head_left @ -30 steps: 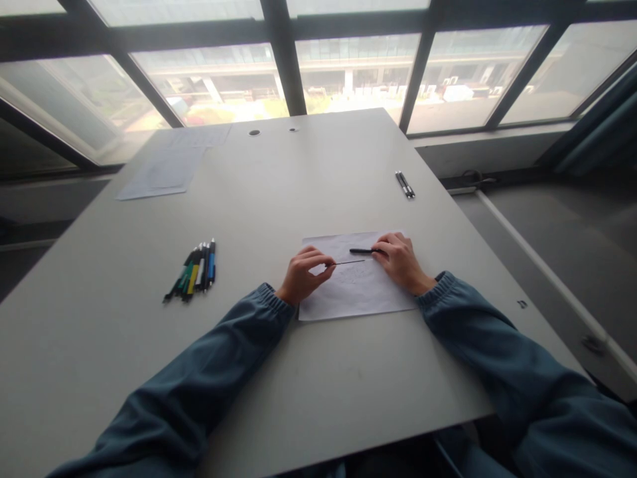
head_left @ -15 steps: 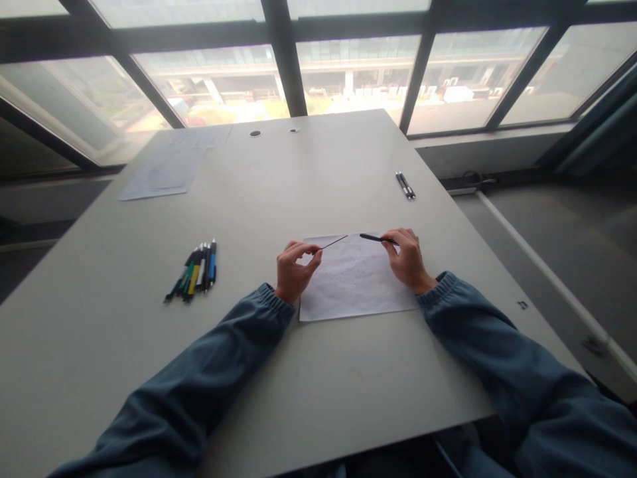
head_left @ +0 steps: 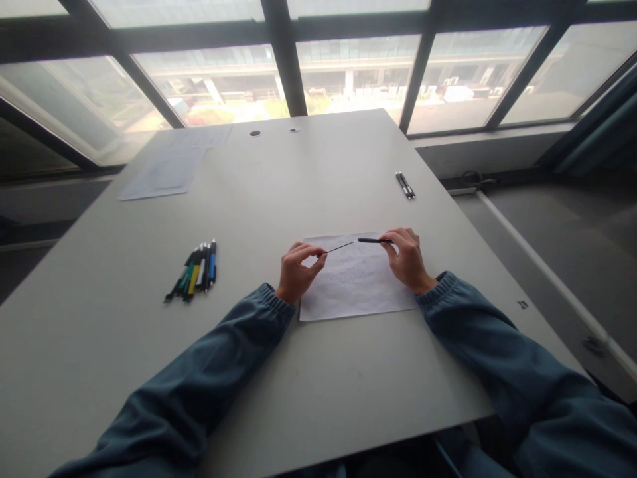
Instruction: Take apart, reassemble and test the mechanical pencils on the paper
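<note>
My left hand [head_left: 298, 270] pinches a thin dark pen refill [head_left: 340, 247] between thumb and fingertips. The refill's free end points right and slightly up, close to the end of a black pen barrel [head_left: 369, 240]. Whether the two ends touch is too small to tell. My right hand [head_left: 407, 260] is closed on the barrel, whose right part is hidden by the fingers. Both hands are above a white sheet of paper [head_left: 358, 295] with faint marks on it.
Left of the hands lies a bunch of several pens [head_left: 194, 272]. Two more pens [head_left: 405, 185] lie toward the right edge of the white table [head_left: 308, 179]. Papers [head_left: 164, 174] rest at the back left, and a small dark item [head_left: 522, 305] sits near the right edge.
The refill in my left hand has moved right, toward the barrel. My right hand has levelled the barrel a little, so the two ends are closer together and nearly in line.
</note>
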`<state>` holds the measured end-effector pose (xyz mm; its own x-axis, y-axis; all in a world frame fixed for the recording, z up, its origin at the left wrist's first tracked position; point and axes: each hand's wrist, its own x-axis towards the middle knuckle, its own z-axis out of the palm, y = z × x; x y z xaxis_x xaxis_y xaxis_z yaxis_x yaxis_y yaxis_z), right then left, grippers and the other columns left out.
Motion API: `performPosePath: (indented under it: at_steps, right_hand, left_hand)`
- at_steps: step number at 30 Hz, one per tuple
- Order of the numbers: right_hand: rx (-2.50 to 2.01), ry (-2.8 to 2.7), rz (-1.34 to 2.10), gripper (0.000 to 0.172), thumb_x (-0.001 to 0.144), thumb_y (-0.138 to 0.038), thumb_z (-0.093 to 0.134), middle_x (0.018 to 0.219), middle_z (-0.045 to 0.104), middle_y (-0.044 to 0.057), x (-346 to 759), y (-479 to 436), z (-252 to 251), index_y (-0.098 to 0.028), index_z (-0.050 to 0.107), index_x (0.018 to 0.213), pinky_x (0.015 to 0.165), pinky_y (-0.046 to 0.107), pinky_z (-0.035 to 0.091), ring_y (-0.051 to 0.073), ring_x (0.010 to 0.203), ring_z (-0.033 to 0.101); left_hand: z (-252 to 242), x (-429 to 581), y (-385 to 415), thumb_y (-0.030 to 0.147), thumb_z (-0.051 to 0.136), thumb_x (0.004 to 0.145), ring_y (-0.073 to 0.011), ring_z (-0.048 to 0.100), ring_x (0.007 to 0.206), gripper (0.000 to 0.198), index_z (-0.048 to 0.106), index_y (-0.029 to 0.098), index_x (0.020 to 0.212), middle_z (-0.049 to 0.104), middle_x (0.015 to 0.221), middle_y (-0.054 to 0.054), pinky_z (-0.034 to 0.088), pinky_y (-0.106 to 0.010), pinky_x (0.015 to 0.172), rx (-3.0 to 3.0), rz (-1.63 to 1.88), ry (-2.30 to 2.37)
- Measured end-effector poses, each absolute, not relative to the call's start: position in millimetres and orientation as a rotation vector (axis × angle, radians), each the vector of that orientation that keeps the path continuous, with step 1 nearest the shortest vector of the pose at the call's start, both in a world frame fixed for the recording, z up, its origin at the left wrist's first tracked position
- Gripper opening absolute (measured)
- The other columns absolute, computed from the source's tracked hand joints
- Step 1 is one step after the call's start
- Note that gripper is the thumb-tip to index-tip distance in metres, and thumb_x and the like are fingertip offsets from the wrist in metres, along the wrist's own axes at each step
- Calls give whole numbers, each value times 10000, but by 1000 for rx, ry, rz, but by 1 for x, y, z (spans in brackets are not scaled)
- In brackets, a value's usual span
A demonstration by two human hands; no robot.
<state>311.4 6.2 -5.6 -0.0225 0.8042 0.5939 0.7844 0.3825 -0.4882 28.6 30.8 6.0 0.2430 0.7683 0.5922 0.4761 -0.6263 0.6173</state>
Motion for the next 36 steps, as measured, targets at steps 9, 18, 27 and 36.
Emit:
performPosePath:
  at_steps: [9, 18, 27, 36]
  right_hand:
    - [-1295, -1940, 8, 108, 966, -208, 577, 1007, 695, 63, 308, 3, -1, -244, 677, 987, 915, 453, 367, 260, 1003, 567]
    - [-1237, -2009, 34, 120, 982, -230, 561, 998, 694, 57, 306, 1, 3, -253, 679, 992, 931, 454, 371, 252, 989, 566]
    - [-1175, -2128, 38, 127, 984, -222, 558, 994, 685, 55, 296, -9, 13, -263, 678, 996, 945, 458, 369, 251, 978, 555]
    - [-1154, -2115, 57, 101, 986, -235, 571, 979, 693, 55, 289, -13, 12, -251, 670, 992, 930, 445, 383, 243, 974, 562]
  left_hand:
    - [8, 32, 31, 221, 692, 881, -168, 626, 769, 62, 740, 210, 844, 729, 786, -23, 523, -334, 770, 2294, 1297, 1041]
    - [10, 32, 30, 244, 687, 889, -165, 618, 759, 84, 740, 208, 835, 735, 788, -27, 527, -331, 753, 2317, 1271, 988]
    - [9, 32, 29, 210, 706, 873, -166, 604, 772, 38, 742, 214, 861, 721, 797, -30, 530, -324, 755, 2359, 1267, 892]
    - [10, 34, 28, 218, 708, 875, -171, 620, 783, 44, 749, 218, 890, 736, 810, -36, 543, -336, 768, 2396, 1230, 829]
